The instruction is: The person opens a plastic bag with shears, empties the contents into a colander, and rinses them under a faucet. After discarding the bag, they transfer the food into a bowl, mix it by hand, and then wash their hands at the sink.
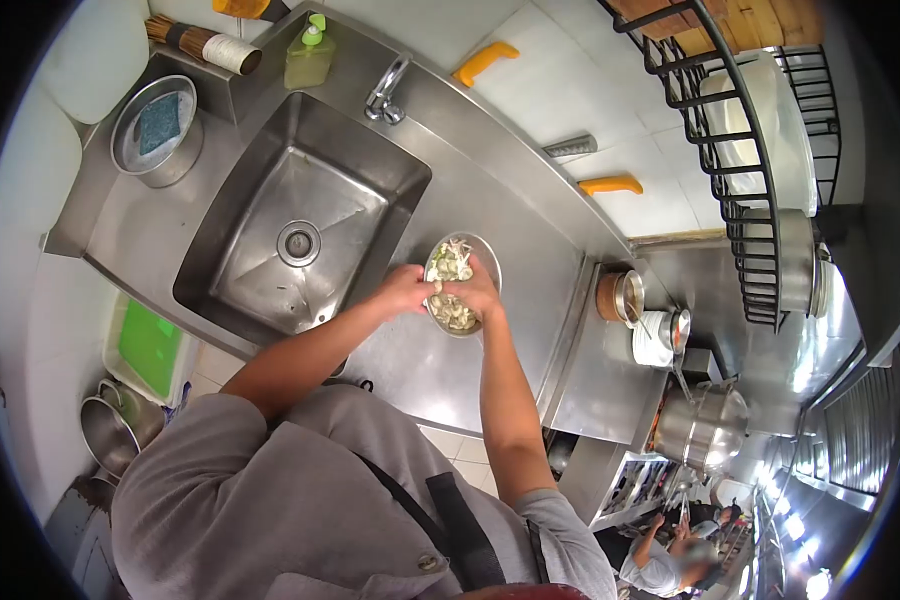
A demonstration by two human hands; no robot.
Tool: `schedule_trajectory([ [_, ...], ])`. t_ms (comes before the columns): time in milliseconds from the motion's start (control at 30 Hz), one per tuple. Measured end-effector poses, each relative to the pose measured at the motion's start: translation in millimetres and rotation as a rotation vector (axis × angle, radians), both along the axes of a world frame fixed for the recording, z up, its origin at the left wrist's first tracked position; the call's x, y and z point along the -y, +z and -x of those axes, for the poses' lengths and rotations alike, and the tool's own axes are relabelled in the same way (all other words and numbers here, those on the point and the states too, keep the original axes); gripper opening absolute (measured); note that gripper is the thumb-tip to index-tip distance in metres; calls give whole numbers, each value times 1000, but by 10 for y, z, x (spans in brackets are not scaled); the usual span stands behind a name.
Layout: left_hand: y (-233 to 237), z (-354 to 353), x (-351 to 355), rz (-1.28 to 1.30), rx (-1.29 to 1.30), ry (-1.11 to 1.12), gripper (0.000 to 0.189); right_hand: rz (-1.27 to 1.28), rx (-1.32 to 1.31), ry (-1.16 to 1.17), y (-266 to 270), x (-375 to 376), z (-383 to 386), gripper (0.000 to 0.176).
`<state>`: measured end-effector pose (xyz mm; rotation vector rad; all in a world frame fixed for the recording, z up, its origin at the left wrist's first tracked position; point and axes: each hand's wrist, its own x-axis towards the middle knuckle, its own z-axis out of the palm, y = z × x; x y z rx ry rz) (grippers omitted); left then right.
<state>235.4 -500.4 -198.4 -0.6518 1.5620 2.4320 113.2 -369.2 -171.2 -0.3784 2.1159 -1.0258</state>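
Observation:
A round metal bowl (495,268) stands on the steel counter just right of the sink. In it lie pale, cream-coloured food pieces (455,312), with a whiter, shredded-looking heap toward the far side; their kind is too small to make out. My left hand (406,290) is at the bowl's left rim, its fingertips closed. Over the bowl reaches my right hand (478,290), with its thumb pointing toward the left fingertips. Where the two hands meet, a small pale piece shows between the fingers. Part of the bowl and its contents is hidden under my right hand.
The steel sink (300,190) is left of the bowl, beneath a faucet (386,92). A soap bottle (311,55) and a pot with a blue sponge (160,122) stand beyond. Knives (612,185) hang on the wall. A large pot (702,425) is rightward; people (660,560) work farther off.

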Motion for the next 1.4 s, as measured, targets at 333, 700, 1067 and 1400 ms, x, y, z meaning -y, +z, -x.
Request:
schedule_trajectory([
  [333, 40, -20, 58, -66, -30, 13, 24, -169, -183, 80, 556, -116, 5, 57],
  [700, 55, -89, 41, -43, -21, -20, 23, -582, -827, 72, 237, 78, -384, 55],
  [1067, 96, -151, -38, -68, 46, -25, 22, 30, 153, -200, 709, -109, -184, 62],
  [1400, 33, -149, -98, -69, -32, -125, 23, 320, 322, -513, 5, -139, -324, 39],
])
